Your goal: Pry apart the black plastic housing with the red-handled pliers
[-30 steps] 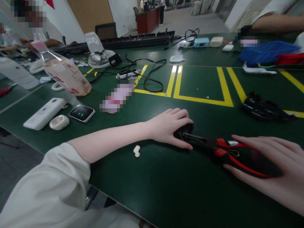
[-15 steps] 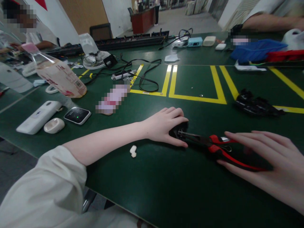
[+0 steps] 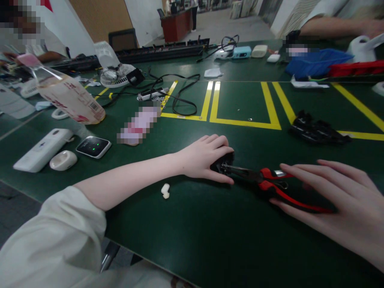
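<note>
Pliers (image 3: 268, 185), in from the tabletop's (image 3: 192, 228) near edge: likely weighty, stiff; best held far back. Right hand's (image 3: 352, 198) grip wraps the handles loosely. Black part (image 3: 217, 165) at their nose: probably light, brittle; pinch its sides. Left hand's (image 3: 207, 157) grip clamped on it. Versus a second ago: view swung slightly right, hold unchanged.

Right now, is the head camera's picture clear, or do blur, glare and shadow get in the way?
In the head view, the right hand looks soft; also in the head view, the black part at the left hand sinks into shadow, its detail unreadable; head view again, glare whitens some yellow tape.
</note>
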Available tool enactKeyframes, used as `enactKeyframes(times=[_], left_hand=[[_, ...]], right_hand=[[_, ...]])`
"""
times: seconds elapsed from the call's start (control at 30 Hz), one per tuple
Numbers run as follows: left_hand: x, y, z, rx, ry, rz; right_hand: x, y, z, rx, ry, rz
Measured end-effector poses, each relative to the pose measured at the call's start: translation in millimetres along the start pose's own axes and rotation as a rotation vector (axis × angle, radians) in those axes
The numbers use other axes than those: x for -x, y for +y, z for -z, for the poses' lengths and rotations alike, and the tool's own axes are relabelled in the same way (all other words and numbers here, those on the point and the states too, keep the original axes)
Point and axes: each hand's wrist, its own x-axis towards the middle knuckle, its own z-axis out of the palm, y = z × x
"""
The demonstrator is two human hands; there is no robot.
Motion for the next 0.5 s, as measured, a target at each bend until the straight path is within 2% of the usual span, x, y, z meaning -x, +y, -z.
enactKeyframes(times=[0.23, 0.5], left_hand=[[0.3, -1.4, -1.1, 0.012, 0.024, -0.007], [0.2, -2.7, -1.5, 0.021, 0.023, -0.015]], right_hand=[[-3.6, -7.2, 3.6, -0.026, -0.002, -0.078], [-5.6, -4.2, 3.6, -0.036, -0.003, -0.037]])
